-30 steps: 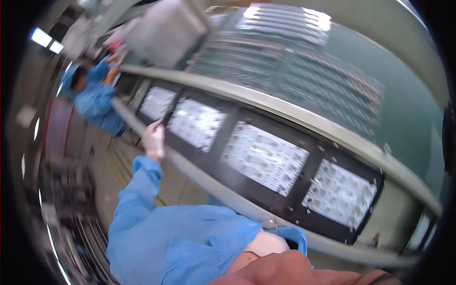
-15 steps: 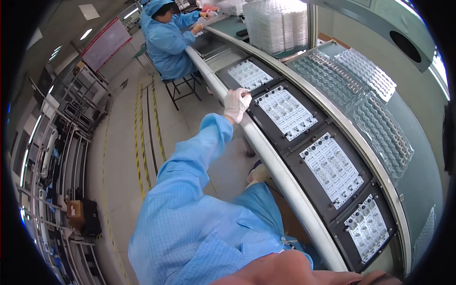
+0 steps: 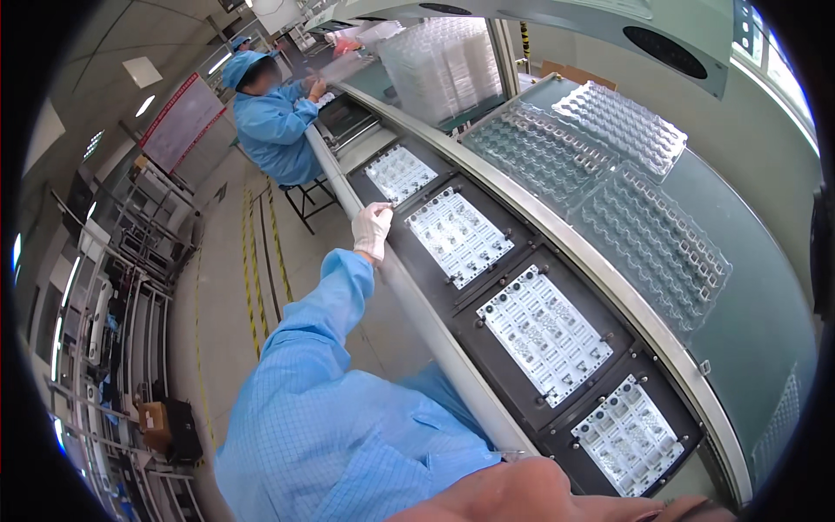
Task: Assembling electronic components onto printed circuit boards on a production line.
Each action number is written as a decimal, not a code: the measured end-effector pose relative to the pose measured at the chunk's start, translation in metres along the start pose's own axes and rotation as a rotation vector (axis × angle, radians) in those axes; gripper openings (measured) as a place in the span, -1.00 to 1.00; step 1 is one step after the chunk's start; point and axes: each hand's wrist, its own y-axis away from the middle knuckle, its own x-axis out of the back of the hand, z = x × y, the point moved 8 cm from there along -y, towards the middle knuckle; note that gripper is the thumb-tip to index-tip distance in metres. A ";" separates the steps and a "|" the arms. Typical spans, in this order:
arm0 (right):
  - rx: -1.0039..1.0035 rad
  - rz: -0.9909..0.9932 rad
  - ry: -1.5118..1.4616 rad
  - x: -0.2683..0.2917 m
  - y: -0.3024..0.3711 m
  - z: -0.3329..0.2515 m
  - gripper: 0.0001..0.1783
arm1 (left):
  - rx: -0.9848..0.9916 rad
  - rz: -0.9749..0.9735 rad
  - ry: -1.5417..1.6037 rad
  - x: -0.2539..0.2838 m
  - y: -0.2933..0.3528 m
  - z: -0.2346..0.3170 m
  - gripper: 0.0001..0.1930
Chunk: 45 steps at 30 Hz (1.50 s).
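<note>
White-gloved left hand (image 3: 371,230) at a rounded, pale metal rail (image 3: 444,339)

Fingers curled; whether they grip, I cannot tell. The right hand is out of view. Just rightward, a flat black carrier (image 3: 419,266) bears a silvery-white component panel (image 3: 461,237); rim-only contact seems safest.

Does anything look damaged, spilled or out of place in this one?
Nothing stands out. The four white boards sit within black carriers, and the clear trays lie on the green surface; no spill shows. Fine damage would be too small to tell.
</note>
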 end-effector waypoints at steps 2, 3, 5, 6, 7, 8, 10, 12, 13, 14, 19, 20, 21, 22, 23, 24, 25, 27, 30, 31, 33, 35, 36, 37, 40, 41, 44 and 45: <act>-0.041 0.010 -0.053 0.003 0.008 0.006 -0.86 | 0.061 -0.003 0.026 0.004 0.000 -0.010 -0.79; -0.059 0.017 -0.077 0.006 0.012 0.009 -0.86 | 0.068 0.014 0.031 0.005 0.000 -0.016 -0.78; -0.091 0.044 -0.113 0.023 0.018 0.014 -0.86 | 0.066 0.031 0.063 0.005 0.001 -0.008 -0.77; -0.104 0.059 -0.128 0.033 0.021 0.016 -0.86 | 0.071 0.029 0.068 0.005 -0.002 -0.004 -0.77; -0.112 0.071 -0.141 0.042 0.025 0.010 -0.87 | 0.048 0.021 0.023 0.008 -0.008 0.003 -0.76; -0.118 0.083 -0.148 0.057 0.026 0.011 -0.87 | 0.030 0.013 -0.019 0.007 -0.009 0.007 -0.76; -0.131 0.114 -0.167 0.086 0.031 0.011 -0.87 | -0.014 0.020 0.002 -0.001 -0.016 0.014 -0.76; -0.149 0.138 -0.194 0.106 0.042 0.017 -0.87 | -0.021 0.009 -0.005 -0.005 -0.022 0.021 -0.77; -0.161 0.147 -0.210 0.112 0.050 0.018 -0.87 | -0.015 0.012 -0.009 -0.008 -0.025 0.021 -0.77; -0.175 0.162 -0.227 0.123 0.059 0.024 -0.87 | -0.012 0.009 -0.009 -0.012 -0.026 0.027 -0.77; -0.230 0.281 -0.328 0.178 0.113 0.047 -0.87 | 0.007 0.014 0.004 -0.039 -0.035 0.035 -0.77; -0.252 0.311 -0.357 0.186 0.130 0.054 -0.87 | -0.002 -0.006 0.013 -0.044 -0.037 0.040 -0.77; -0.275 0.345 -0.388 0.195 0.149 0.062 -0.87 | -0.034 0.027 0.069 -0.043 -0.041 0.044 -0.75; -0.310 0.392 -0.417 0.205 0.181 0.074 -0.87 | -0.063 0.042 0.128 -0.044 -0.040 0.046 -0.74; -0.350 0.451 -0.450 0.218 0.223 0.089 -0.86 | -0.079 0.029 0.120 -0.041 -0.042 0.046 -0.73; -0.390 0.521 -0.488 0.230 0.268 0.104 -0.86 | -0.099 0.011 0.120 -0.034 -0.046 0.044 -0.71; -0.426 0.592 -0.527 0.241 0.314 0.115 -0.86 | -0.080 0.009 0.078 -0.028 -0.051 0.038 -0.70; -0.476 0.726 -0.609 0.261 0.392 0.126 -0.86 | -0.129 -0.026 0.093 -0.022 -0.065 0.020 -0.69; -0.379 0.776 -0.261 0.286 0.453 0.078 -0.88 | -0.117 -0.014 0.047 -0.022 -0.080 -0.017 -0.68; -0.052 0.892 0.470 0.291 0.453 0.005 -0.80 | -0.121 -0.026 0.069 -0.022 -0.078 -0.014 -0.68; 0.395 0.883 0.781 0.283 0.475 -0.090 -0.84 | -0.109 -0.044 0.071 -0.021 -0.077 -0.020 -0.69; 0.629 0.866 0.862 0.249 0.480 -0.193 -0.80 | -0.100 -0.065 0.065 -0.021 -0.079 -0.027 -0.68; 0.650 0.770 0.884 0.232 0.482 -0.240 -0.82 | -0.100 -0.081 0.077 -0.018 -0.079 -0.031 -0.68; 0.920 0.775 0.911 0.212 0.486 -0.288 -0.77 | -0.126 -0.085 0.055 -0.016 -0.087 -0.031 -0.67; 1.055 0.806 1.010 0.210 0.482 -0.339 -0.78 | -0.119 -0.140 0.057 -0.010 -0.092 -0.041 -0.67; 0.985 0.846 0.990 0.218 0.474 -0.350 -0.74 | -0.121 -0.155 0.075 -0.006 -0.093 -0.042 -0.67; 0.758 0.766 0.940 0.247 0.416 -0.389 -0.67 | -0.104 -0.177 0.094 0.004 -0.091 -0.046 -0.69; 0.764 0.785 0.883 0.256 0.396 -0.390 -0.64 | -0.100 -0.188 0.065 0.005 -0.094 -0.048 -0.69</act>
